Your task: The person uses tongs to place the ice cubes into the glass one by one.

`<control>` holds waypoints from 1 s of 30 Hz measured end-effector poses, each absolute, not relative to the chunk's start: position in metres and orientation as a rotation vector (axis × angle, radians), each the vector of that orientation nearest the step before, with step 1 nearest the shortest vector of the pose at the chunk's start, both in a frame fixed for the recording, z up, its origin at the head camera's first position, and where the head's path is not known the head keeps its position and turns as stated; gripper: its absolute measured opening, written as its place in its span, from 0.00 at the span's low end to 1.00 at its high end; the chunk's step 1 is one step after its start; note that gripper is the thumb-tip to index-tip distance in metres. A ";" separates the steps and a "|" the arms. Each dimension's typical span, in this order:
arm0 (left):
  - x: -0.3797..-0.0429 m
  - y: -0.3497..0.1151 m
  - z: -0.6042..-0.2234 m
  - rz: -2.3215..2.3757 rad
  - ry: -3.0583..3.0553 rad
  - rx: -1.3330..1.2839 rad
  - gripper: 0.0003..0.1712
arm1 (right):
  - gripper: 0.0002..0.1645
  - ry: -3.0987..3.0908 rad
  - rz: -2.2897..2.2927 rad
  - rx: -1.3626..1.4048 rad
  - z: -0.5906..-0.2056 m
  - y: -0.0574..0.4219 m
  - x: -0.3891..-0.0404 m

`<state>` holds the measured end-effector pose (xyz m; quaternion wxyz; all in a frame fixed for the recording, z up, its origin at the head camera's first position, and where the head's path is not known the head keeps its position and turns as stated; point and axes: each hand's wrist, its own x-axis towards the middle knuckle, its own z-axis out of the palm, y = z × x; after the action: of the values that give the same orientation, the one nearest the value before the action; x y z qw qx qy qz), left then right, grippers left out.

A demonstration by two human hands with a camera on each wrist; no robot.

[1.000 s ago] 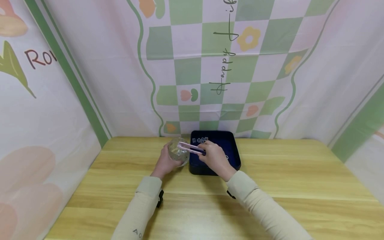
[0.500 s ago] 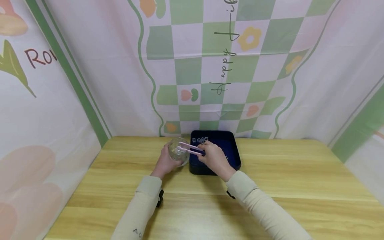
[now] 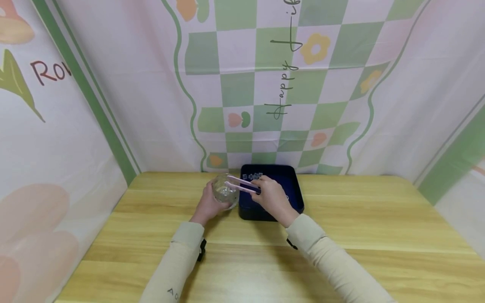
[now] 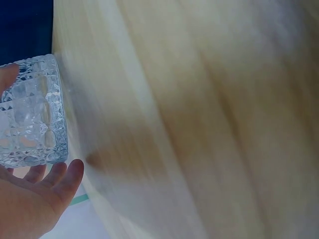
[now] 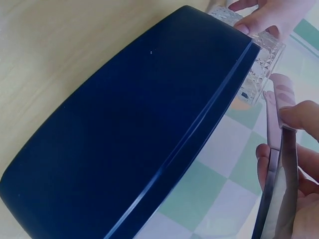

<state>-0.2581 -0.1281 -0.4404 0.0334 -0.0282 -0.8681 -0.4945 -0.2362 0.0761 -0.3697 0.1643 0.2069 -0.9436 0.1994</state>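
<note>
Nearest are two pale sleeves [image 3: 170, 265], the left one lettered "AO", running off the lower edge, with a black band [image 3: 202, 250] below the left cuff, all over the wooden table [image 3: 246, 273]. The right hand [image 3: 273, 198] pinches pink-tipped tongs [image 3: 242, 181], their arms narrowly parted; whether anything sits between the tips I cannot tell. It covers part of the dark blue tray [image 3: 257, 213], and the tongs reach across the tray's left wall, tips over the glass's mouth. The left hand [image 3: 209, 204] holds the cut-pattern glass [image 3: 225, 193] round its side, just left of the tray, on or just above the table. A small pale ring [image 3: 286, 197] shows beside the right hand, partly hidden. Clear bits [image 3: 254, 176] lie together in the tray's far left corner. Behind hangs a green-and-white checked cloth [image 3: 238, 88], "Happy" written sideways up it, further letters cut off by the top edge; the left panel [image 3: 57, 139] reads "RO", its next letter cut by a fold
</note>
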 end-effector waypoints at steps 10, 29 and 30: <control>-0.259 -0.128 -0.442 -1.496 -2.677 -0.080 0.56 | 0.18 -2.677 0.594 0.521 -0.364 0.086 -0.242; -0.259 -0.127 -0.442 -1.507 -2.679 -0.079 0.56 | 0.21 -2.762 0.547 0.245 -0.376 0.124 -0.271; -0.259 -0.127 -0.442 -1.509 -2.679 -0.077 0.56 | 0.21 -2.761 0.544 0.243 -0.377 0.125 -0.272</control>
<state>-0.2586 -0.1270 -0.4420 0.0328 -0.0251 -0.8706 -0.4903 -0.2722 0.1253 -0.3774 0.1577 0.0851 -0.9653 0.1902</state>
